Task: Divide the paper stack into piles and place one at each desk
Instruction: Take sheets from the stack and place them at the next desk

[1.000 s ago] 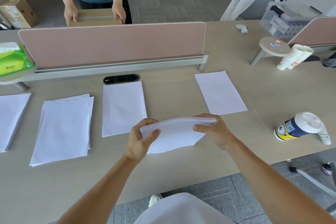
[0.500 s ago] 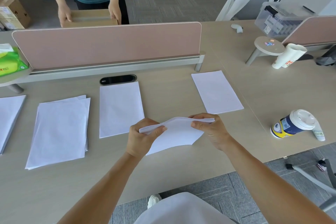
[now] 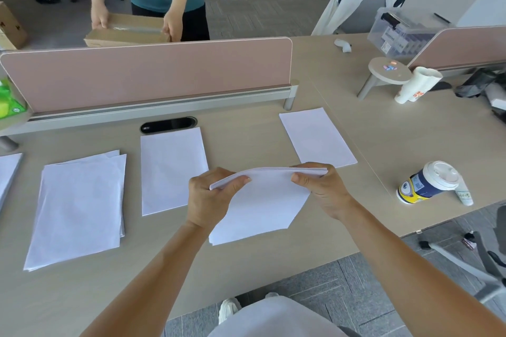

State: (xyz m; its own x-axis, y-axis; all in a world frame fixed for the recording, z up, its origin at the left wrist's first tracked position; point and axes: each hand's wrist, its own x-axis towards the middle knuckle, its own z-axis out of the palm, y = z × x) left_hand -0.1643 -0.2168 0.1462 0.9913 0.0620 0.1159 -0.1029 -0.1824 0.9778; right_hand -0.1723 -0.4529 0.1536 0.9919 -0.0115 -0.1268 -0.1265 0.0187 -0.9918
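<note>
White paper stack [image 3: 262, 200] was bent upward above the tabletop [image 3: 246, 145]. The left hand [image 3: 208, 200] and right hand [image 3: 323, 189] gripped its two ends with closed fingers [image 3: 299, 178]. A coffee cup [image 3: 427, 183] lay to the right of the stack.

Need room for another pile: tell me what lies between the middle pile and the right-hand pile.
Head view: bare desk between middle pile and right-hand pile.

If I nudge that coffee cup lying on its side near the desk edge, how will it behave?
The coffee cup lies on its side, so it would probably roll, likely in a curve since it looks tapered. It sits close to the desk edge, so it might go off. The lid looks seated; whether anything is inside cannot be told.
</note>
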